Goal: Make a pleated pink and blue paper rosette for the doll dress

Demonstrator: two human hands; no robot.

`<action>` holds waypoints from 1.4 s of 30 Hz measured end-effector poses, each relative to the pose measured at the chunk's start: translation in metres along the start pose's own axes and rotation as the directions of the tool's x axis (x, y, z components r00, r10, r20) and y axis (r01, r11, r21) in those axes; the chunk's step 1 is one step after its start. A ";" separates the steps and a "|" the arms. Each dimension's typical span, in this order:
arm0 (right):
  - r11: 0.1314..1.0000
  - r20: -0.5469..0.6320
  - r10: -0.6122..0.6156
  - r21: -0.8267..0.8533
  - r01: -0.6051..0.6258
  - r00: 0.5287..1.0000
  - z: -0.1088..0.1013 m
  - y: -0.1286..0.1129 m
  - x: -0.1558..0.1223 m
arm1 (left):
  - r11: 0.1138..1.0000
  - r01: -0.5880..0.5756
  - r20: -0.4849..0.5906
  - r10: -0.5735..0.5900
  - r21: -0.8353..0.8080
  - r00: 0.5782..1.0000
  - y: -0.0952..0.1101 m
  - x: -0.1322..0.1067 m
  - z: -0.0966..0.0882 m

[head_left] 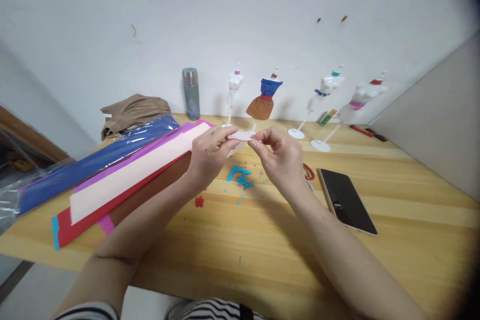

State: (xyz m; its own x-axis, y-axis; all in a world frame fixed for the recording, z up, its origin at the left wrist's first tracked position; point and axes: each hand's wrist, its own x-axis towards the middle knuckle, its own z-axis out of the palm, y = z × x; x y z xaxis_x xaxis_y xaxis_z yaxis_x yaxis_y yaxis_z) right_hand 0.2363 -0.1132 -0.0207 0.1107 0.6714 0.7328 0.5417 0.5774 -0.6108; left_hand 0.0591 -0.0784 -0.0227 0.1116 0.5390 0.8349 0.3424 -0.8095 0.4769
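Above the middle of the table, my left hand (pixel 213 152) pinches one end of a small pale pink piece (pixel 242 135), thin like crepe paper or felt. Thumb and forefinger of my right hand (pixel 281 157) are closed on its other end, so the piece stretches flat between them. Part of it hides behind my fingers. Below lie blue scraps (pixel 239 176) and a small red flower-shaped cutout (pixel 199 202). Beside my right wrist, a red-handled tool (pixel 309 172), perhaps scissors, is mostly covered.
Several small white mannequins on stands line the wall, one wearing a blue top and brown skirt (pixel 259 108). Coloured sheets (pixel 131 172) and a blue plastic-wrapped pack (pixel 97 160) lie left. A thermos (pixel 191 95), brown cloth (pixel 137 110) and dark-screened tablet (pixel 347 201) are on the table (pixel 420 220).
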 end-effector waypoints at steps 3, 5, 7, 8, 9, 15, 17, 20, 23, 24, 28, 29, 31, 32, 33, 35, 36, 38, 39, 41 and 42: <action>0.998 -0.011 0.044 0.041 -0.043 0.999 0.000 -0.001 0.000 | 0.996 0.070 0.001 -0.070 -0.050 0.998 -0.001 0.000 0.001; 0.994 -0.012 0.076 0.073 -0.075 0.997 0.000 -0.001 -0.001 | 0.991 0.110 0.013 -0.109 -0.078 0.994 -0.001 -0.001 0.001; 0.990 -0.008 0.105 0.098 -0.104 0.994 0.000 -0.001 -0.001 | 0.985 0.134 0.032 -0.131 -0.109 0.991 0.000 -0.001 0.001; 0.987 -0.004 0.117 0.108 -0.115 0.993 0.000 -0.001 -0.001 | 0.981 0.143 0.044 -0.139 -0.127 0.989 0.000 -0.001 0.000; 0.985 0.001 0.128 0.120 -0.128 0.992 0.000 -0.001 -0.001 | 0.977 0.153 0.052 -0.147 -0.146 0.988 0.001 0.000 0.000; 0.968 0.046 0.184 0.166 -0.189 0.982 -0.001 0.002 0.000 | 0.975 0.171 0.087 -0.159 -0.140 0.983 0.006 0.003 -0.005; 0.974 0.038 0.170 0.147 -0.174 0.985 -0.002 0.002 0.000 | 0.984 0.150 0.088 -0.142 -0.095 0.986 0.007 0.004 -0.006; 0.988 0.008 0.124 0.089 -0.124 0.992 -0.003 0.000 0.001 | 0.997 0.074 0.067 -0.073 -0.012 0.995 0.006 0.003 -0.007; 0.996 0.007 0.086 0.036 -0.086 0.996 -0.004 -0.003 0.001 | 0.998 -0.010 0.057 0.006 0.063 0.998 0.005 0.003 -0.007; 0.997 0.012 0.076 0.025 -0.076 0.997 -0.004 -0.004 0.001 | 0.997 -0.023 0.059 0.018 0.079 0.998 0.004 0.003 -0.007; 0.999 0.009 0.035 -0.004 -0.035 0.999 -0.005 -0.006 0.002 | 0.997 -0.002 0.075 -0.005 0.083 0.997 0.003 0.003 -0.006; 1.000 0.002 0.025 -0.008 -0.025 1.000 -0.006 -0.006 0.002 | 0.998 0.025 0.086 -0.030 0.061 0.996 0.002 0.003 -0.005; 1.000 -0.012 0.006 -0.012 -0.007 1.000 -0.007 -0.005 0.002 | 0.994 0.110 0.121 -0.106 -0.024 0.987 0.001 0.003 -0.004; 1.000 -0.016 0.000 -0.015 0.000 1.000 -0.007 -0.005 0.002 | 0.983 0.163 0.145 -0.150 -0.081 0.978 0.001 0.002 -0.003; 1.000 -0.018 -0.004 -0.020 0.004 1.000 -0.007 -0.005 0.002 | 0.966 0.214 0.170 -0.189 -0.144 0.967 0.001 0.002 -0.003; 1.000 -0.017 -0.008 -0.025 0.008 1.000 -0.007 -0.006 0.002 | 0.924 0.286 0.204 -0.238 -0.253 0.949 0.002 0.001 -0.002; 1.000 -0.014 -0.010 -0.022 0.009 1.000 -0.007 -0.006 0.002 | 0.906 0.304 0.209 -0.249 -0.295 0.946 0.004 0.001 -0.002; 1.000 -0.008 -0.007 -0.006 0.007 1.000 -0.007 -0.007 0.002 | 0.884 0.314 0.206 -0.255 -0.346 0.945 0.007 0.001 -0.001; 1.000 -0.006 -0.002 0.004 0.002 1.000 -0.006 -0.007 0.002 | 0.880 0.315 0.202 -0.256 -0.355 0.945 0.009 0.001 -0.001; 0.999 0.001 0.022 0.025 -0.022 1.000 -0.006 -0.008 0.001 | 0.877 0.319 0.192 -0.265 -0.359 0.945 0.012 0.001 -0.001; 0.999 0.004 0.040 0.036 -0.040 0.999 -0.006 -0.008 0.001 | 0.876 0.321 0.182 -0.272 -0.360 0.945 0.013 0.002 -0.002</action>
State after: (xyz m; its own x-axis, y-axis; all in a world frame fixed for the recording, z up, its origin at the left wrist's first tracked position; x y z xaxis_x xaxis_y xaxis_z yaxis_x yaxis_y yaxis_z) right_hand 0.2365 -0.1197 -0.0130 0.1289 0.6957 0.7067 0.5063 0.5665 -0.6501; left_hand 0.0623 -0.0886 -0.0147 0.1817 0.7719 0.6093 -0.0003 -0.6195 0.7850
